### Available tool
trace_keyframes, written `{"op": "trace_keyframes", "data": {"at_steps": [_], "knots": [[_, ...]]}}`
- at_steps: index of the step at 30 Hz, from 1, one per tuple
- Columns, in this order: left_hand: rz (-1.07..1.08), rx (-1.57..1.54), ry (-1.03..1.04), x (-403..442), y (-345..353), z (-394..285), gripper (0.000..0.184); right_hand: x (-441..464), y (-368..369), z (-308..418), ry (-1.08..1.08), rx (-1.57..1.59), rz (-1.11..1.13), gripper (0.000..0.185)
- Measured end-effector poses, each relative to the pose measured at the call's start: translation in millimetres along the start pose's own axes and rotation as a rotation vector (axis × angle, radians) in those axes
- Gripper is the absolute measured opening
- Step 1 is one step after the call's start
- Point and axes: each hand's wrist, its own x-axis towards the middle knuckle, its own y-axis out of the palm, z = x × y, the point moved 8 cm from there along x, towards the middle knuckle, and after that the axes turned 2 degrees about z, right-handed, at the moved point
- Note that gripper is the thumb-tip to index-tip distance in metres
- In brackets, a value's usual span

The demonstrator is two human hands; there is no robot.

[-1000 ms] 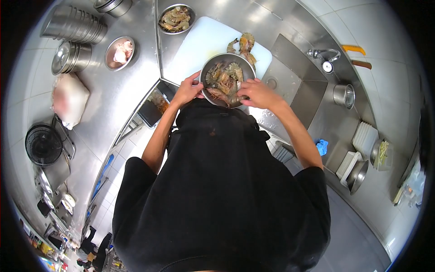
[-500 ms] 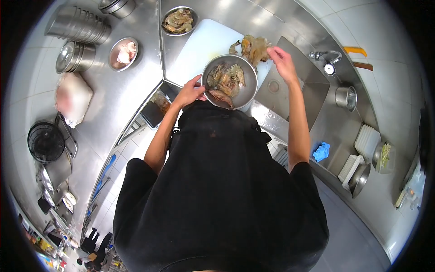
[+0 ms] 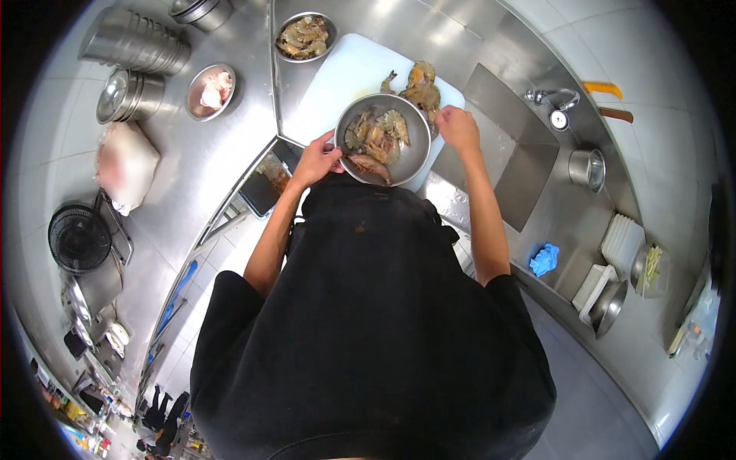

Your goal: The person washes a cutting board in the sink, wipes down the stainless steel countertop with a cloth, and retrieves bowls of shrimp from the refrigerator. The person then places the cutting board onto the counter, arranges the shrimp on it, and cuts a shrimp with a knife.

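While Shrimp (image 3: 379, 146) Lay in a Metal Bowl (image 3: 415, 157), the Left Hand (image 3: 318, 159) Held the Rim

The metal bowl was in front of the person's black shirt (image 3: 376, 307), over the near edge of a white board (image 3: 349, 73). The left hand's fingers gripped its left side. The right hand (image 3: 458, 127) was near its other side, next to more shrimp (image 3: 422, 84) piled on the board. Those fingers were bent, but I could not tell if they pinched anything. A smaller bowl (image 3: 330, 31) of shrimp stood just beside the board. To the right was a sink (image 3: 491, 146) with a tap (image 3: 560, 98).
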Motion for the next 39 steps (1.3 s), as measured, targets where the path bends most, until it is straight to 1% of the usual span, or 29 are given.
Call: {"op": "trace_keyframes", "data": {"at_steps": [2,5,8,11,14,17,20,23,26,29,32,35,38,39], "knots": [[-0.007,0.010,-0.001,1,-1,-1,0.058,-16,-20,40,-0.163,0.037,-0.073,0.018],[0.009,0.027,0.007,3,0,-5,0.059,-33,-6,92,-0.506,0.041,0.032,0.024],[0.003,0.058,0.008,4,-1,-7,0.059,-30,39,105,-0.478,-0.286,0.207,0.025],[-0.013,0.058,0.011,3,-3,-5,0.058,-18,69,94,-0.369,-0.426,0.172,0.020],[-0.038,-0.008,0.022,-1,-8,1,0.056,-37,85,89,-0.426,-0.446,0.324,0.019],[-0.055,-0.050,-0.001,-4,-14,10,0.055,-61,80,93,-0.474,-0.365,0.501,0.018],[-0.097,-0.031,-0.004,-14,-18,12,0.055,-63,39,98,-0.389,-0.037,0.358,0.018],[-0.171,-0.084,0.000,-21,-26,21,0.055,-45,3,63,-0.166,0.129,0.099,0.016],[-0.190,-0.095,-0.019,-27,-31,20,0.055,-22,-18,31,-0.046,-0.051,0.020,0.019],[-0.192,-0.080,-0.012,-27,-32,19,0.055,-7,-14,19,-0.181,-0.180,-0.130,0.033],[-0.178,-0.097,0.008,-28,-29,13,0.055,7,5,24,-0.283,-0.265,-0.168,0.048],[-0.201,-0.094,-0.007,-28,-30,17,0.056,18,22,29,-0.304,-0.299,-0.167,0.055],[-0.194,-0.109,0.008,-29,-29,19,0.056,25,25,33,-0.308,-0.245,-0.197,0.049],[-0.194,-0.114,0.007,-30,-28,19,0.056,27,26,32,-0.308,-0.235,-0.190,0.044]]}}
